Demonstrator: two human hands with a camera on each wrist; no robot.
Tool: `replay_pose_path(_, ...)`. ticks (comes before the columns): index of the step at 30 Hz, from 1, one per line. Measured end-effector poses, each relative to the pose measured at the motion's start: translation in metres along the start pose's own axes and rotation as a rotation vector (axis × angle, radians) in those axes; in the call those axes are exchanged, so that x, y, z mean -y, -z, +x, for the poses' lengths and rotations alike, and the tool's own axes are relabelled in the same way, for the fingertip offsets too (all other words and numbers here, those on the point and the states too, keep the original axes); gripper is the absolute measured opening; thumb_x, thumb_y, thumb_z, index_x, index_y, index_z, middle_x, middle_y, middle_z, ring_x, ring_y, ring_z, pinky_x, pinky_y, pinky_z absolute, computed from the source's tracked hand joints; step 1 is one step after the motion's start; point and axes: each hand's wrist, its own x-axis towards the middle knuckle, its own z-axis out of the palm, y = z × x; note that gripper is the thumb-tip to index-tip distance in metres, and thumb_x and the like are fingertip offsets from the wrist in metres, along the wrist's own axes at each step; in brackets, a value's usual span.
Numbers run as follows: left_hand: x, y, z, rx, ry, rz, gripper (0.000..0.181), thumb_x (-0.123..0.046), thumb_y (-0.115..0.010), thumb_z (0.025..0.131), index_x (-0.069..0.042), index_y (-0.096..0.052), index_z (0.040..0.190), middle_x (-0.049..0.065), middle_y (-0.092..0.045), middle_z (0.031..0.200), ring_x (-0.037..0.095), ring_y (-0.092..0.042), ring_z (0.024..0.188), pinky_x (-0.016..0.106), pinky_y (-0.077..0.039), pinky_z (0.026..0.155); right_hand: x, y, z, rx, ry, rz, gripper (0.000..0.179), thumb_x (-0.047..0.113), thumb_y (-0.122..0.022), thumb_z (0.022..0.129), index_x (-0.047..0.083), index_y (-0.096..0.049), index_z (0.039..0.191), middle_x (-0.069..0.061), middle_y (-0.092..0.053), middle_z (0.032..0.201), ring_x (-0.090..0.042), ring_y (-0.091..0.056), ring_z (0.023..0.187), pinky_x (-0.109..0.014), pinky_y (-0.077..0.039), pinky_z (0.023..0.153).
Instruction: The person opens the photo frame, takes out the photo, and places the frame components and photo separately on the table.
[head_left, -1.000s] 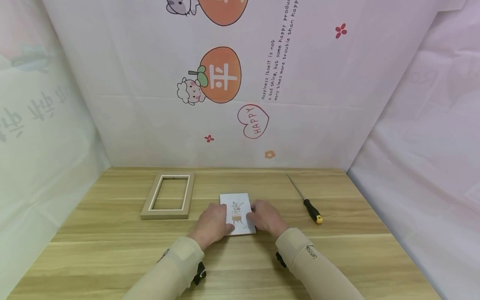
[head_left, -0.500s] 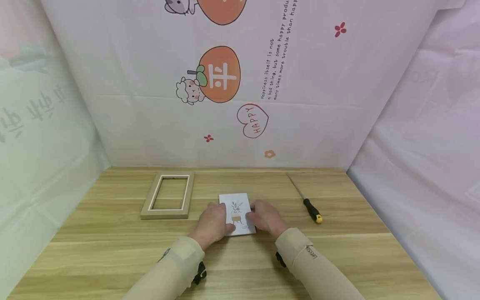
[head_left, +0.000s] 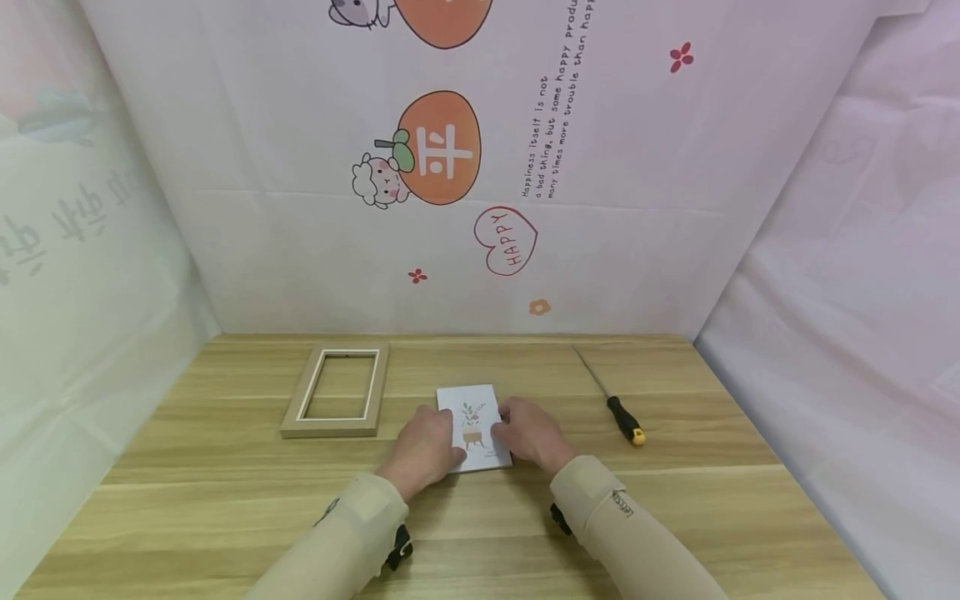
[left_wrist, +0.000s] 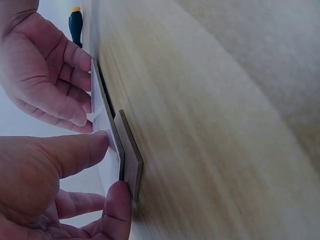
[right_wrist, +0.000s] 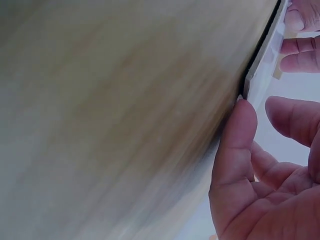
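Observation:
A white picture card (head_left: 472, 408) with a small plant print lies at the middle of the table, between both hands. My left hand (head_left: 424, 448) pinches its left side, thumb on the printed face and a fingertip at the edge in the left wrist view. At its right side, my right hand (head_left: 534, 433) holds the edge, with a fingertip (right_wrist: 240, 120) right at the rim and the thumb above the face. Beneath the card, a thin brown board (left_wrist: 131, 157) sticks out at an angle. The card's near edge shows some thickness.
To the left on the wooden table (head_left: 480, 533) lies a light wooden picture frame (head_left: 330, 430) with an open middle. A screwdriver (head_left: 624, 421) with a black and yellow handle rests to the right. Printed cloth (head_left: 600, 250) hangs behind and at both sides.
The card's far end has shifted very slightly left, and its print with it. Both hands stay almost where they were.

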Motion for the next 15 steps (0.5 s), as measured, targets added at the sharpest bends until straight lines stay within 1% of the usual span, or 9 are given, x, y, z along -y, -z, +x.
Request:
replay_pose_path(2, 0.0, 0.0, 0.0, 0.006, -0.003, 0.002, 0.038, -0.022, -0.086, 0.085, 0.004, -0.067, 0.106, 0.017, -0.061, 0.099, 0.024, -0.056, 0.082, 0.041, -0.055, 0.075, 0.0003, -0.0001, 0.0008, -0.001, -0.012, 0.012, 0.042, 0.021, -0.064, 0.096, -0.002, -0.066, 0.131, -0.016, -0.069, 0.13, -0.026, -0.063, 0.105, -0.048, -0.053, 0.1)
replay_pose_path(4, 0.0002, -0.0003, 0.0, 0.008, -0.006, 0.003, 0.037, -0.021, -0.085, 0.085, 0.004, -0.068, 0.106, 0.017, -0.061, 0.098, 0.024, -0.056, 0.082, 0.042, -0.055, 0.075, 0.0007, -0.0004, 0.0017, 0.002, -0.03, 0.027, 0.043, 0.022, -0.064, 0.096, -0.001, -0.066, 0.132, -0.016, -0.069, 0.131, -0.026, -0.063, 0.105, -0.046, -0.053, 0.099)
replay_pose_path(5, 0.0002, -0.0004, 0.0001, 0.008, -0.007, 0.005, 0.037, -0.021, -0.085, 0.085, 0.004, -0.068, 0.106, 0.017, -0.061, 0.098, 0.024, -0.056, 0.082, 0.042, -0.055, 0.075, 0.0008, -0.0005, 0.0024, 0.004, -0.038, 0.036, 0.042, 0.023, -0.064, 0.097, -0.001, -0.066, 0.132, -0.016, -0.069, 0.13, -0.026, -0.063, 0.103, -0.045, -0.054, 0.097)
replay_pose_path(7, 0.0006, -0.0009, 0.0005, 0.008, -0.012, 0.01, 0.036, -0.021, -0.085, 0.085, 0.003, -0.068, 0.105, 0.016, -0.061, 0.096, 0.024, -0.056, 0.082, 0.041, -0.055, 0.075, 0.001, -0.0002, 0.0029, 0.014, -0.048, 0.053, 0.041, 0.022, -0.064, 0.097, -0.001, -0.067, 0.13, -0.015, -0.07, 0.124, -0.025, -0.063, 0.097, -0.041, -0.056, 0.088)
replay_pose_path(11, 0.0015, -0.0017, 0.0011, 0.0, -0.033, 0.021, 0.035, -0.02, -0.085, 0.084, 0.002, -0.068, 0.105, 0.014, -0.06, 0.093, 0.023, -0.055, 0.081, 0.041, -0.054, 0.074, 0.0013, 0.0002, 0.0031, 0.033, -0.057, 0.109, 0.041, 0.02, -0.064, 0.097, -0.002, -0.066, 0.131, -0.014, -0.07, 0.118, -0.023, -0.064, 0.093, -0.034, -0.057, 0.074)
replay_pose_path(15, 0.0018, -0.0016, 0.0001, -0.009, -0.052, 0.022, 0.035, -0.019, -0.086, 0.083, 0.002, -0.068, 0.105, 0.013, -0.06, 0.092, 0.023, -0.055, 0.082, 0.041, -0.054, 0.074, 0.0015, -0.0002, 0.0031, 0.04, -0.059, 0.168, 0.044, 0.017, -0.063, 0.097, -0.003, -0.063, 0.136, -0.016, -0.068, 0.122, -0.023, -0.064, 0.096, -0.032, -0.059, 0.071)
